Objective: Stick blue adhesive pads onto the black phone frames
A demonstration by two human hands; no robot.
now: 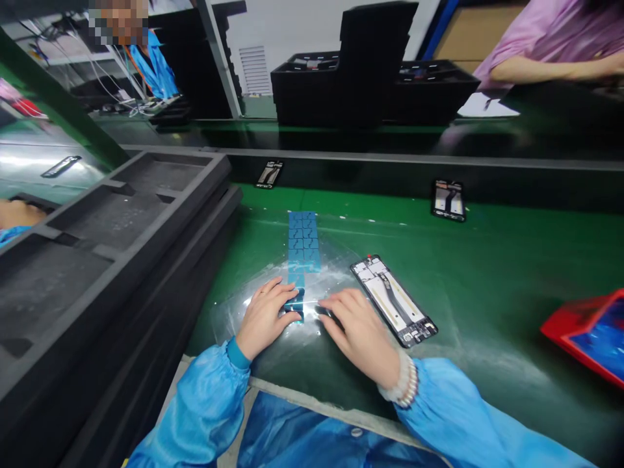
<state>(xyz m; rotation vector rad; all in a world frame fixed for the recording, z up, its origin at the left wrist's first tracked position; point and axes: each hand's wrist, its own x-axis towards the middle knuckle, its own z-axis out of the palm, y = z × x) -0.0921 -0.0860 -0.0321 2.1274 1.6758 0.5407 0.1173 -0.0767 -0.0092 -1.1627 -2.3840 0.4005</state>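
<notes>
A green bench mat point(487, 273) carries a clear sheet point(273, 338) of blue stickers point(303, 240) near the middle. A phone frame point(392, 300) lies just right of it; dark foam trays point(121, 214) stack at left, a red tray point(585, 331) at right.

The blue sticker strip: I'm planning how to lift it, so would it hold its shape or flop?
The blue sticker strip looks thin and flat, so probably floppy and very light. It lies on glossy clear film, so it may slide. Both the left hand and right hand press near its end.
</notes>
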